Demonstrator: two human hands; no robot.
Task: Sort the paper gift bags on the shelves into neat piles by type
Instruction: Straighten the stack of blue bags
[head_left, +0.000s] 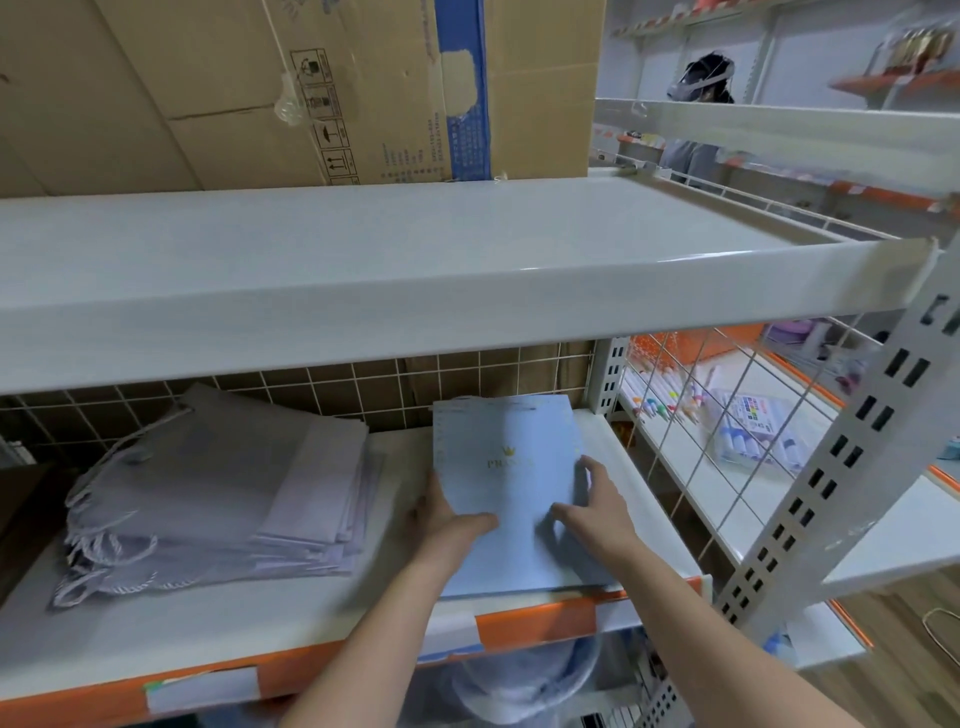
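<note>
Both hands are on the pale blue gift bags (506, 488), a flat stack lying at the right end of the lower shelf (260, 618), its near edge just over the orange front strip (535, 618). The left hand (447, 519) clasps the stack's left edge, thumb laid flat on top and fingers tucked out of sight beside it. The right hand (592, 506) rests on the top bag toward its right side, fingers spread and nearly straight, pressing rather than grasping. The top bag is smooth, rectangular card with a small gold crown and gold lettering, too blurred to read fully.

To the left, well apart from the blue stack, sits a lavender pile of bags (223, 499), matte paper, fanned slightly at the right edges, with twisted cord handles spilling off the left side.

The shelves are glossy white metal; the upper shelf (363, 280) is bare across its front. A wire grid backs the lower shelf. A large cardboard box (260, 88) stands behind the upper one. A perforated white upright (831, 493) rises at right. Beyond it, through mesh, lie coloured markers (670, 402), and farther off a person (701, 88) wears a headset.
</note>
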